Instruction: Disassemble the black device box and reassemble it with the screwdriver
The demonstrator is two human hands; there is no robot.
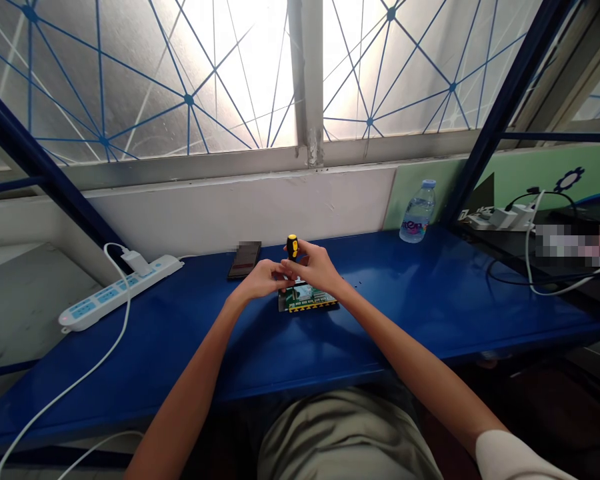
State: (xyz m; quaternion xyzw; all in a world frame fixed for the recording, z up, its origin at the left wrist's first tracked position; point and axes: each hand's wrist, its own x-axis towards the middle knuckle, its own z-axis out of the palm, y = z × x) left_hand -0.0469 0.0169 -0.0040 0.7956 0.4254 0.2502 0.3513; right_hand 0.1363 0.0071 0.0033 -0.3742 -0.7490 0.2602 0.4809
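Observation:
A small green circuit board [307, 299] with a yellow-black striped edge lies on the blue table [405, 313]. My right hand [316, 265] is closed round a screwdriver [293, 247] with a yellow and black handle, held upright over the board. My left hand [261, 278] is closed in a pinch at the screwdriver's lower shaft, just above the board's left end. The tip of the screwdriver is hidden by my fingers.
A dark phone [245, 261] lies behind the board. A white power strip [121, 291] with a plugged charger sits at the left, its cable trailing off the front edge. A water bottle [419, 213] stands at the back right, with chargers and cables [510, 217] beyond.

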